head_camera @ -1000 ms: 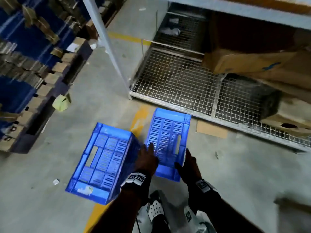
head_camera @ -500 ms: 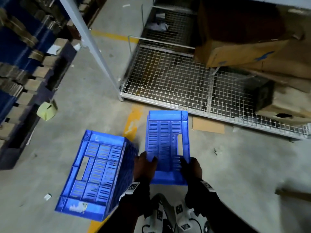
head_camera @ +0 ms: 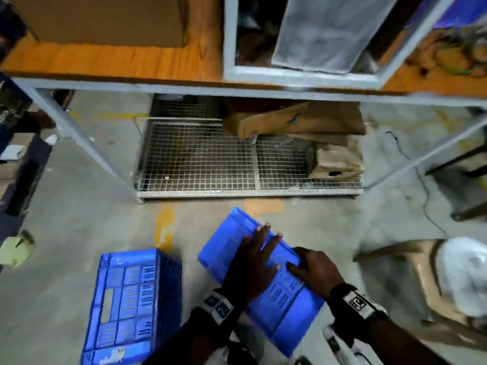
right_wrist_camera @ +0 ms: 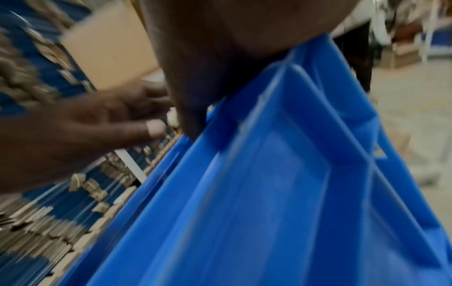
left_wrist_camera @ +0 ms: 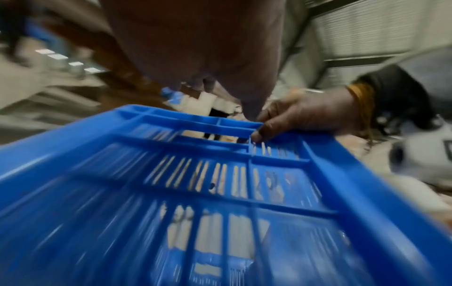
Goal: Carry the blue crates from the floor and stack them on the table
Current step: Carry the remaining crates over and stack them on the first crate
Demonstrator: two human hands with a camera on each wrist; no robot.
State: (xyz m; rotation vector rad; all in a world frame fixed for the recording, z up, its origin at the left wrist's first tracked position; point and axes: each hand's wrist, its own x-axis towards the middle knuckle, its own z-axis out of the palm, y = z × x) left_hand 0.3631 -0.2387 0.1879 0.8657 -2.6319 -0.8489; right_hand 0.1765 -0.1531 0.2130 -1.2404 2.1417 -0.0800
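From my head camera, I have one blue crate [head_camera: 263, 283] tilted up in front of me. My left hand [head_camera: 251, 267] lies flat on its slotted side, fingers spread and straight. My right hand [head_camera: 315, 270] grips the crate's right edge, fingers curled over it. A second blue crate [head_camera: 131, 304] sits on the concrete floor [head_camera: 66, 233] just to my left, apart from the one I hold. Ahead stands the table [head_camera: 118, 61] with its orange wooden top and grey metal frame; a cardboard box [head_camera: 105, 19] rests on it, and a wire mesh rack [head_camera: 200, 159] with more cardboard lies beneath. A pale plastic chair [head_camera: 421, 280] is at my right.

My left wrist camera looks along the crate's slotted wall [left_wrist_camera: 220, 193], which fills the lower picture, blurred. My left palm [left_wrist_camera: 195, 42] looms dark at the top, and beyond it my right hand [left_wrist_camera: 303, 116] pinches the crate's rim near the handle slot.

From my right wrist camera the crate's smooth ribbed face [right_wrist_camera: 281, 183] runs down the picture, though the blur makes details uncertain. My right hand [right_wrist_camera: 232, 38] presses against its upper edge, and my left hand [right_wrist_camera: 85, 131] shows at the left with fingers extended.
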